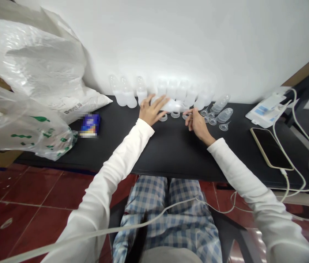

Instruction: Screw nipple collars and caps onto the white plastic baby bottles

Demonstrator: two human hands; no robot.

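Left hand [152, 111]: open, fingers spread, palm down over the black table [154, 153]. Fingertips reach the bases of a row of clear plastic bottles [170, 91] and appear to touch them; contact not certain. Bottles stand upright against the white wall, directly ahead of this hand and extending to either side of it.

Right hand [196, 124]: half-curled, fingers pointing toward the left hand. Nothing visibly gripped, though closed or holding cannot be told from this view. Fingertips sit just beside a small clear plastic ring [185, 116].

Between the hands and just below the bottle bases: two more clear rings [175, 114], with a third ring [163, 117] beside the left fingers. Ahead of and right of the right hand: small clear funnel-shaped pieces [211, 121] and clear ribbed cylinders [220, 103], lying on the table.

Further right of the right hand: smartphone [271, 148], white charging cable [291, 146], white packet [266, 109]. Left of the left hand: blue packet [90, 125], partly obscured by blur; large white plastic bags [28, 73] at the table's end. Below the forearms: plaid trousers [168, 219] on the person's lap, red tile floor [25, 204].
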